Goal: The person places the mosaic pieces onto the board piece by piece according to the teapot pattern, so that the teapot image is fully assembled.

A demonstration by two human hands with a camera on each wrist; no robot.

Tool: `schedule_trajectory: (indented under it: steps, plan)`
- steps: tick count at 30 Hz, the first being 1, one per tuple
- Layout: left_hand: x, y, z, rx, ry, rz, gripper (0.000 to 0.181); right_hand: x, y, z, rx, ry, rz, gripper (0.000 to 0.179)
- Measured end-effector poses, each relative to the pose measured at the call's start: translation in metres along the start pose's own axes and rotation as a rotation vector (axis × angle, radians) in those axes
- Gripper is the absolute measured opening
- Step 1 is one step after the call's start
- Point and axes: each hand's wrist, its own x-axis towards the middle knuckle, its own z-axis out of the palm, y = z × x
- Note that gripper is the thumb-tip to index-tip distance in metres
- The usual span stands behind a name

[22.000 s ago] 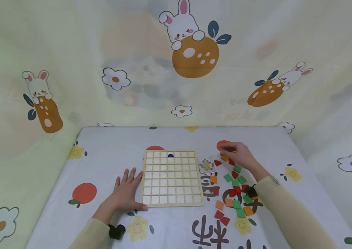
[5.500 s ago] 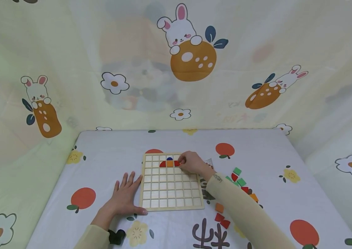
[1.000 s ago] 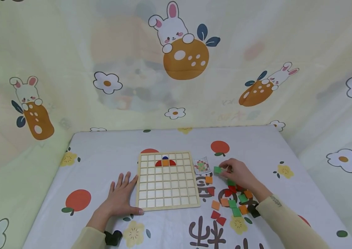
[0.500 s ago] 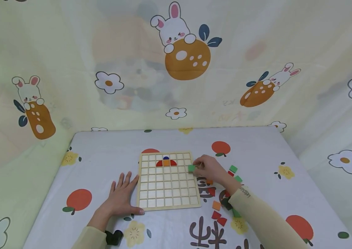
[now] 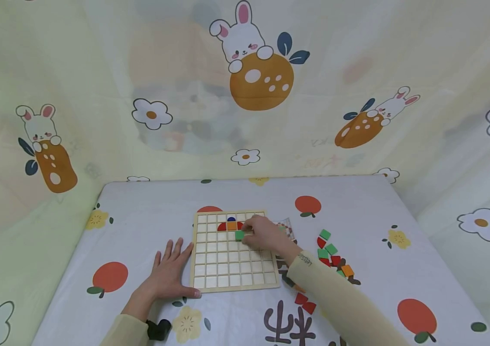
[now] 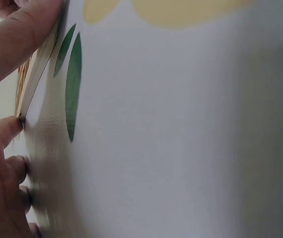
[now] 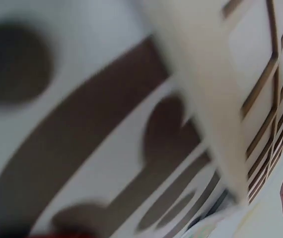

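Note:
In the head view a wooden grid board [image 5: 216,263] with white square cells lies mid-table. Near its far edge sit a blue half-round tile [image 5: 231,219], an orange square tile [image 5: 232,226] and red quarter-round tiles [image 5: 221,227] on either side of the orange one. My right hand [image 5: 266,235] reaches over the board and pinches a green square tile [image 5: 239,235] just below and right of the orange square. My left hand [image 5: 170,274] lies spread with straight fingers, thumb at the near left corner and index finger at the left edge; the left wrist view shows the thumb [image 6: 17,44] against the frame.
A patterned picture card [image 5: 288,226] lies right of the board, partly hidden by my right hand. Green [image 5: 331,249], red and orange [image 5: 347,270] tiles are scattered farther right, some under the forearm. Two red tiles [image 5: 305,303] lie nearer the front.
My right hand has carried the green tile leftward from beside the card onto the board. Since the earlier frames, the orange and red tiles have joined the blue one. My left hand has stayed put.

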Motion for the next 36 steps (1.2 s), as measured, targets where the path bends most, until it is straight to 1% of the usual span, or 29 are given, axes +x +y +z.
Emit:
schedule_trajectory:
  steps: [5, 9, 14, 19, 24, 29, 36]
  plan:
    - [0.000, 0.000, -0.001, -0.002, -0.002, 0.000, 0.128, 0.008, -0.010, 0.009, -0.043, -0.023, -0.041, 0.025]
    - [0.000, 0.000, -0.001, -0.004, 0.002, 0.002, 0.128, 0.016, -0.015, 0.015, -0.089, -0.027, -0.040, 0.025]
    - [0.001, -0.001, 0.000, -0.004, 0.000, 0.006, 0.128, 0.019, -0.022, 0.017, -0.105, -0.028, -0.030, 0.026]
    - [0.001, -0.002, 0.001, -0.007, -0.005, 0.003, 0.128, 0.022, -0.026, 0.019, -0.131, -0.029, -0.037, 0.019]
    - [0.001, -0.002, 0.001, -0.006, -0.009, -0.001, 0.129, 0.024, -0.029, 0.022, -0.142, -0.032, -0.037, 0.014]
    - [0.000, -0.001, 0.000, -0.006, -0.012, -0.004, 0.129, 0.025, -0.030, 0.024, -0.141, -0.028, -0.035, 0.019]
    - [0.000, -0.001, -0.001, -0.004, -0.009, -0.005, 0.129, 0.026, -0.030, 0.026, -0.134, -0.026, -0.029, 0.021]
